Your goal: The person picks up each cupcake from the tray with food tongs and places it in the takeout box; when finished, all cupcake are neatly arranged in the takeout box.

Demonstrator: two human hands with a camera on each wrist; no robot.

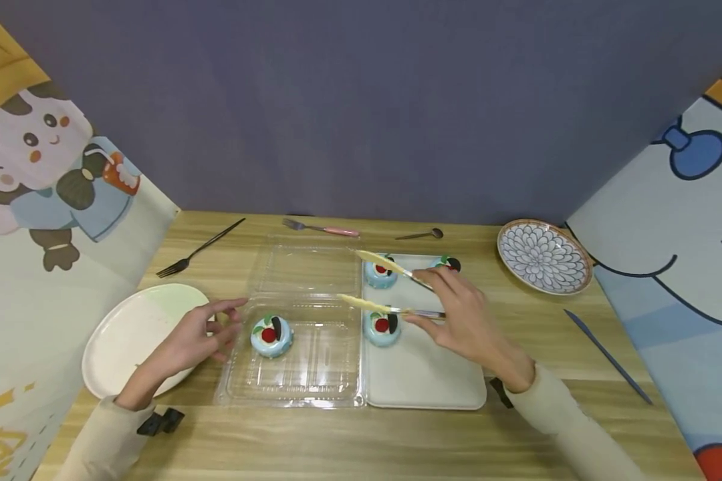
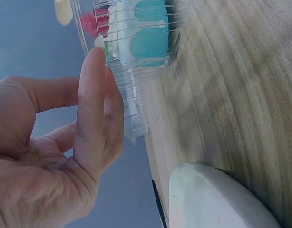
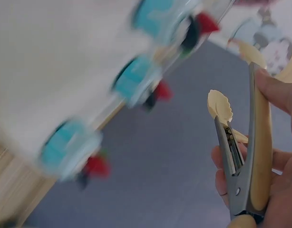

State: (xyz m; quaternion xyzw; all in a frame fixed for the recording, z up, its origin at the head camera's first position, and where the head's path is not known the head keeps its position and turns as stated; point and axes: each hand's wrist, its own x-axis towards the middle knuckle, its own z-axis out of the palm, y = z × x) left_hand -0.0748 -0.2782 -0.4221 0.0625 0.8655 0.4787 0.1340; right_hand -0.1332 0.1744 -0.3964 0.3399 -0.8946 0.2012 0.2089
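My right hand (image 1: pixel 466 314) grips metal tongs (image 3: pixel 260 156) with pale yellow tips, their two arms spread apart above the white tray (image 1: pixel 424 381). The tips reach over the inner edge of a clear hinged plastic container (image 1: pixel 301 394), with nothing between them. Inside that container sits one light-blue toy cake (image 1: pixel 271 336) topped with a red berry, green leaf and dark cookie. On the tray are three similar cakes, among them a front cake (image 1: pixel 380 331). At the container's left side, my left hand (image 1: pixel 192 337) has loosely bent fingers, with its fingertips right at the clear wall.
A pale round plate (image 1: pixel 111 347) lies partly under my left forearm. Along the back are a black fork (image 1: pixel 195 254), a pink-handled fork (image 1: pixel 325 228) and a small dark spoon (image 1: pixel 424 234). A patterned bowl (image 1: pixel 544 257) and a dark knife (image 1: pixel 608 357) lie at right.
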